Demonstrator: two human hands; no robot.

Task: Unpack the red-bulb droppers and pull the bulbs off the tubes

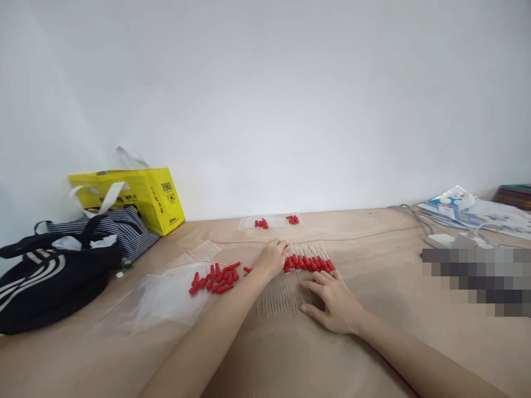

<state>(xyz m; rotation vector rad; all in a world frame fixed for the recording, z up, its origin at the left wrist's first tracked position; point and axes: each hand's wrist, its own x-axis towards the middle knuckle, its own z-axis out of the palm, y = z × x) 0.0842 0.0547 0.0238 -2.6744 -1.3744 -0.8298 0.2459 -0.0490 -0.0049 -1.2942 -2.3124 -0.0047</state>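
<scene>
My left hand [272, 260] is at the left end of a row of red rubber bulbs [309, 263], its fingers bunched together. Whatever sits between those fingertips is hidden. My right hand [334, 298] lies palm down at the right, fingers apart, the fingertips by the near edge of the row. Thin clear tubes [277, 296] lie side by side in front of the bulbs, partly under my right fingers. More thin tubes [311, 250] stick out behind the row. Left of my left forearm, loose red bulbs [215, 277] are heaped on a clear plastic bag [166, 301].
Near the wall, a flat clear bag [276, 222] holds two small groups of red pieces. A yellow bag [133, 196], a striped bag [135, 235] and a black bag [58, 282] stand at the left. White plugs [456, 241], cables and printed packets [468, 213] lie at the right.
</scene>
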